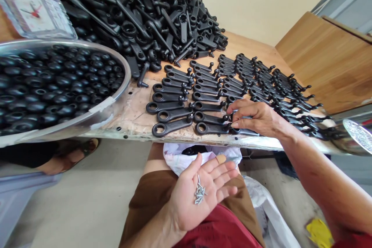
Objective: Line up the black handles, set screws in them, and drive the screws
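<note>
My left hand (203,192) lies palm up above my lap, its fingers stretched out. A small heap of silver screws (199,193) rests on the palm. Over the table's front edge, my right hand (252,116) has its thumb and fingertips pinched together by the knob end of a black crank handle (213,128) in the front row. Whatever is between those fingertips is too small or hidden to make out. Rows of similar black crank handles (173,113) lie flat, each with a ring at one end and an upright knob at the other.
A metal bowl (123,66) of black oval knobs (58,81) stands at left, beside a clear plastic-cased clock (36,11). Behind is a large pile of loose black handles (162,15). A container of small silver parts (359,133) sits at far right. White bags hang below the table edge.
</note>
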`<move>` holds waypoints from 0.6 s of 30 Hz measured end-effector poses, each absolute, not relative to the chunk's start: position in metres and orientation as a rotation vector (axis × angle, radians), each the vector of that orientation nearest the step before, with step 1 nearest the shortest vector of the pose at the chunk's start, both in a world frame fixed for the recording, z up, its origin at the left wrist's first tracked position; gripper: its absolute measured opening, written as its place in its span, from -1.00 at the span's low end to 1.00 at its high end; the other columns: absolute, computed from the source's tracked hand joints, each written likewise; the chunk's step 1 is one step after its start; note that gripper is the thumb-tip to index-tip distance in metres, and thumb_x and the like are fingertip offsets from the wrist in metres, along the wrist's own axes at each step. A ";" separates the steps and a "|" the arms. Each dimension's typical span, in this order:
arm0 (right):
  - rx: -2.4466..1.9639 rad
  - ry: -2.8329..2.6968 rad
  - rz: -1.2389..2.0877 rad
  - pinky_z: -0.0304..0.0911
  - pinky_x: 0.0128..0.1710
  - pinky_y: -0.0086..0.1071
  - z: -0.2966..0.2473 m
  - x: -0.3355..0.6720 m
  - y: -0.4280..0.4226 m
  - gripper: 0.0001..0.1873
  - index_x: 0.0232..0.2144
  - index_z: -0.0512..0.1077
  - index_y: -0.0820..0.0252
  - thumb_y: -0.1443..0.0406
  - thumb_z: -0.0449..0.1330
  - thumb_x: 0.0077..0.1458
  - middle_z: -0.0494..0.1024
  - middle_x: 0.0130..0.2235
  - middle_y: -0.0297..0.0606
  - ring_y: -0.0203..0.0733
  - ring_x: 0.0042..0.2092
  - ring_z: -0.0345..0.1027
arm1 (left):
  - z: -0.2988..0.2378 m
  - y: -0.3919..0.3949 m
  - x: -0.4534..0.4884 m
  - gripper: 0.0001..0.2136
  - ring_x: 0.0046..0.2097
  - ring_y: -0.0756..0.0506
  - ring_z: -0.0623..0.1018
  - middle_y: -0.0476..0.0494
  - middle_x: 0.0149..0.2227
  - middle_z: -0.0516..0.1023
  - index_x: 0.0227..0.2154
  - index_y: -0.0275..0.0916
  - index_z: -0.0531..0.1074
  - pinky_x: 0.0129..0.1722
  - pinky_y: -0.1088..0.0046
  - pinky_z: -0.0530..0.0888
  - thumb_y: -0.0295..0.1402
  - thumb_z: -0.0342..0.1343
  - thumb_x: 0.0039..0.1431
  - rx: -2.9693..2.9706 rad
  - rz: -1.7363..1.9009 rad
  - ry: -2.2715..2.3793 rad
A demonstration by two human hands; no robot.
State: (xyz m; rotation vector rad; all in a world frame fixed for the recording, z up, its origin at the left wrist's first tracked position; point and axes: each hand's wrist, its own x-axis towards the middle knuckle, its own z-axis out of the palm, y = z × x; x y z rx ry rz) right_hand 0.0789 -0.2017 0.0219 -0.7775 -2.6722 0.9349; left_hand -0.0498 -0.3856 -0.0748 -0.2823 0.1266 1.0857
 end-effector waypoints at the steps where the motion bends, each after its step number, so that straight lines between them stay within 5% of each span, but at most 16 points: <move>1: -0.773 -2.677 0.929 0.21 -0.10 -0.28 0.020 0.078 -0.201 -0.77 -0.56 0.52 0.19 0.15 0.25 -0.04 0.53 -0.26 -0.17 -0.14 -0.15 0.34 | -0.075 -0.386 -0.050 -0.47 0.04 -0.28 0.39 -0.42 -0.04 0.44 -0.08 -0.50 0.37 -0.07 0.19 0.33 -0.14 -0.34 0.33 -0.281 1.087 0.126; 13: -0.764 -2.987 0.350 0.18 -0.21 -0.30 0.023 0.080 -0.221 -0.73 -0.30 0.48 0.23 0.16 0.12 0.10 0.52 -0.33 -0.15 -0.12 -0.25 0.34 | -0.075 -0.385 -0.050 -0.48 0.03 -0.27 0.40 -0.42 -0.05 0.46 -0.08 -0.49 0.37 -0.06 0.19 0.32 -0.14 -0.33 0.33 -0.280 1.081 0.141; 18: -0.778 -3.042 0.072 0.14 -0.32 -0.37 0.012 0.074 -0.224 -0.80 -0.35 0.49 0.21 0.25 0.09 0.11 0.52 -0.41 -0.19 -0.15 -0.32 0.36 | -0.073 -0.386 -0.051 -0.48 0.01 -0.25 0.42 -0.40 -0.05 0.46 -0.09 -0.48 0.38 -0.06 0.20 0.32 -0.14 -0.34 0.33 -0.271 1.068 0.160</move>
